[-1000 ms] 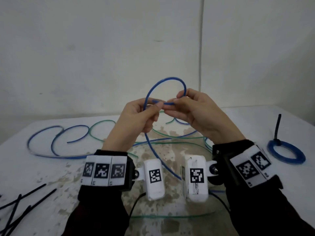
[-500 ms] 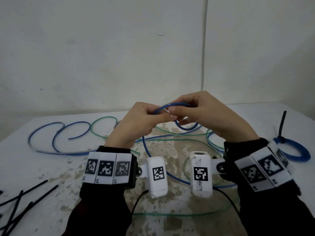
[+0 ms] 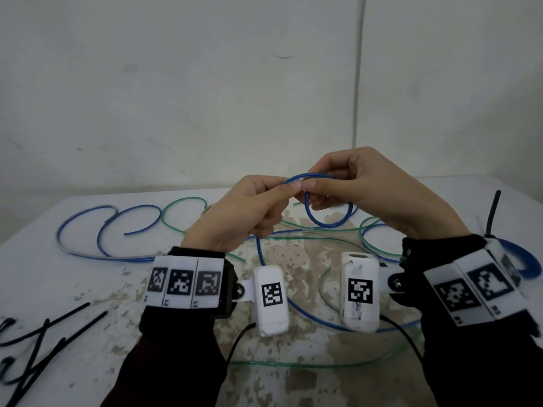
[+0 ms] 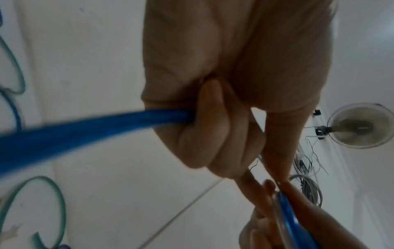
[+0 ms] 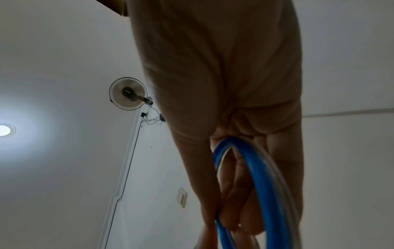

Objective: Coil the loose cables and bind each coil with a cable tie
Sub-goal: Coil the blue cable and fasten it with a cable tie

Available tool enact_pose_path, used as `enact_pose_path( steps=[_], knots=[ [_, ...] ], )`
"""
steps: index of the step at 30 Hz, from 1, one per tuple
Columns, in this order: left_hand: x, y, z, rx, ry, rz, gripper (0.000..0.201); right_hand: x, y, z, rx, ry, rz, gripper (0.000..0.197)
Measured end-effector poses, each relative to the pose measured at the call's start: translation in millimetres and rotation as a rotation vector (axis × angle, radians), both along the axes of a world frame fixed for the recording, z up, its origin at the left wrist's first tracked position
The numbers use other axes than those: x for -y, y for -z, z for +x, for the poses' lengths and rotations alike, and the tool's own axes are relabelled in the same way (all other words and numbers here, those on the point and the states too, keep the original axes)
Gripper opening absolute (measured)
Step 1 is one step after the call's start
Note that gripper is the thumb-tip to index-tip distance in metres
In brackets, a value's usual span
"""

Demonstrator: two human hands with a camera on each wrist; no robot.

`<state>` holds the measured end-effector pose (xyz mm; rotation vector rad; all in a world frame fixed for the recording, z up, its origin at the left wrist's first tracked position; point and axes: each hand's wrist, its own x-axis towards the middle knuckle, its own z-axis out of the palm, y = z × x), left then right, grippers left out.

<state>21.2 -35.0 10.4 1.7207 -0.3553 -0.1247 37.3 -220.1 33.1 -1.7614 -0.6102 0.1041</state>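
Observation:
Both hands are raised above the table, meeting at a blue cable (image 3: 324,223) bent into a small loop. My left hand (image 3: 249,207) pinches the cable at the loop's top, and the cable's long tail (image 4: 85,128) runs out of its curled fingers down to the table. My right hand (image 3: 364,186) has its fingers curled round the loop (image 5: 262,182), which hangs below it. More loose blue cable (image 3: 88,230) and green cable (image 3: 182,202) lie across the table. Black cable ties (image 3: 58,327) lie at the near left.
A blue coil bound with a black tie (image 3: 526,259) rests at the table's right edge, partly behind my right wrist. The white table (image 3: 44,289) is stained in the middle. A white wall stands close behind it.
The large upright loop of blue cable has been folded down into a smaller loop that now hangs under my right hand. Both hands shifted slightly right and stayed together.

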Motion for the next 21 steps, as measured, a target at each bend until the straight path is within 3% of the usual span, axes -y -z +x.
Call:
enact_pose_path(
  steps=[4, 8, 15, 21],
  knots=[
    [-0.7, -3.8, -4.4, -0.048, 0.063, -0.050, 0.029, -1.0, -1.9, -1.8, 0.000, -0.004, 0.035, 0.010],
    [1.9, -8.3, -6.7, -0.062, 0.019, -0.053, 0.033, -1.5, -1.7, -0.3, -0.029, 0.016, 0.053, 0.008],
    [11.0, -9.6, -5.3, -0.107, -0.002, 0.056, 0.049, -6.1, 1.4, 1.6, -0.041, 0.148, 0.116, 0.005],
    [16.3, -9.6, -3.1, -0.131, -0.101, -0.041, 0.043, -8.6, 0.6, 1.8, -0.074, 0.144, 0.164, 0.006]
  ],
)
